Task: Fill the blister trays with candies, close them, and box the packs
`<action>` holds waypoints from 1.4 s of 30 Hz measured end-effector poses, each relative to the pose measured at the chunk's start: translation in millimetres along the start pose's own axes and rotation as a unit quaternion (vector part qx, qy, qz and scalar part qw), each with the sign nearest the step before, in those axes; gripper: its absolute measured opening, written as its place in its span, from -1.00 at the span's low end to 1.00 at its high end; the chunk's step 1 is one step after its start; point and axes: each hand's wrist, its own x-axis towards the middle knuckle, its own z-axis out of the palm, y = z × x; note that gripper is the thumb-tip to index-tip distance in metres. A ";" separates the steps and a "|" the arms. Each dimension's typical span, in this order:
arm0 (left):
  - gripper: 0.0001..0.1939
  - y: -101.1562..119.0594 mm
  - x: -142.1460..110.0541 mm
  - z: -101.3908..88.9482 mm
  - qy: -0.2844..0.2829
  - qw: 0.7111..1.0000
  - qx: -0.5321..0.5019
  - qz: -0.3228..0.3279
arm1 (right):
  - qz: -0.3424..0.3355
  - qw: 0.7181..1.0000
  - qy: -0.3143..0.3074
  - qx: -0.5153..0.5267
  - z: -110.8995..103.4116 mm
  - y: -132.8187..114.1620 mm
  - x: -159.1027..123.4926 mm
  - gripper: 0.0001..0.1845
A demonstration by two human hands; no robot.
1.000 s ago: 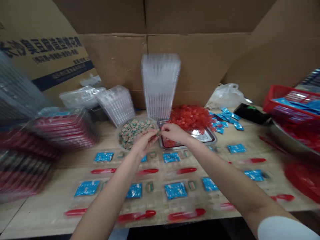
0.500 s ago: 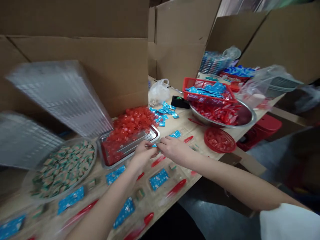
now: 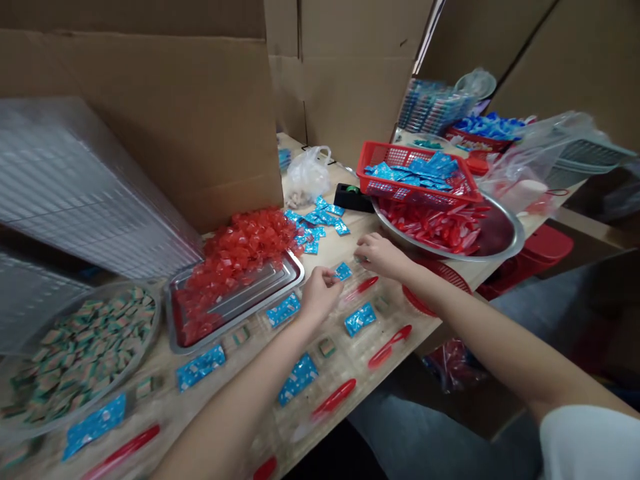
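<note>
Left hand point(image 3: 320, 295) and right hand point(image 3: 383, 257) held curled over a clear plastic tray point(image 3: 273, 427)
Any grip cannot be made out behind the fingers; a crinkled blue foil sachet point(image 3: 343, 271) is seen lying between both hands.

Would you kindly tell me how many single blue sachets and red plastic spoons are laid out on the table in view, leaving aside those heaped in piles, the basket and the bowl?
Blue sachets: 6
Red plastic spoons: 5
Total: 11
</note>
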 end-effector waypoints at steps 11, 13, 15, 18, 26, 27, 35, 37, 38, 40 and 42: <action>-0.82 -16.3 3.8 -5.1 -0.011 0.996 0.056 0.068 | -0.035 0.998 -0.040 0.023 13.6 16.0 10.2 -0.77; -0.82 -18.1 4.8 -6.2 -0.013 0.996 0.059 0.071 | -0.038 0.997 -0.053 0.029 12.9 15.9 11.6 -0.75; -0.82 -19.1 5.4 -7.3 -0.013 0.995 0.062 0.072 | -0.037 0.997 -0.066 0.035 11.0 14.7 12.4 -0.70; -0.82 -19.6 5.7 -8.0 -0.012 0.995 0.065 0.074 | -0.019 0.996 -0.071 0.051 7.8 13.3 12.3 -0.59; -0.87 -18.3 7.9 -7.6 -0.009 0.991 0.103 0.090 | 0.026 0.996 -0.039 0.077 0.1 15.2 5.3 -0.84; -0.88 -17.2 7.8 -8.1 -0.009 0.989 0.115 0.095 | 0.033 0.996 -0.031 0.071 -1.0 14.6 4.8 -0.85; -0.73 8.5 -1.5 0.1 -0.083 0.932 0.271 0.225 | 0.033 0.997 -0.076 0.003 -3.1 5.9 14.8 -0.82; -0.68 14.3 0.8 8.9 -0.104 0.910 0.311 0.255 | 0.032 0.996 -0.085 -0.005 -0.9 3.4 17.1 -0.81; -0.66 16.0 3.1 13.7 -0.110 0.900 0.329 0.265 | 0.034 0.996 -0.088 -0.008 0.0 2.4 17.8 -0.80; -0.63 17.6 8.8 22.3 -0.116 0.884 0.362 0.273 | 0.041 0.995 -0.091 -0.012 0.8 1.2 18.4 -0.80; -0.63 17.5 13.6 28.3 -0.118 0.871 0.391 0.272 | 0.051 0.995 -0.088 -0.012 -1.2 2.0 18.7 -0.79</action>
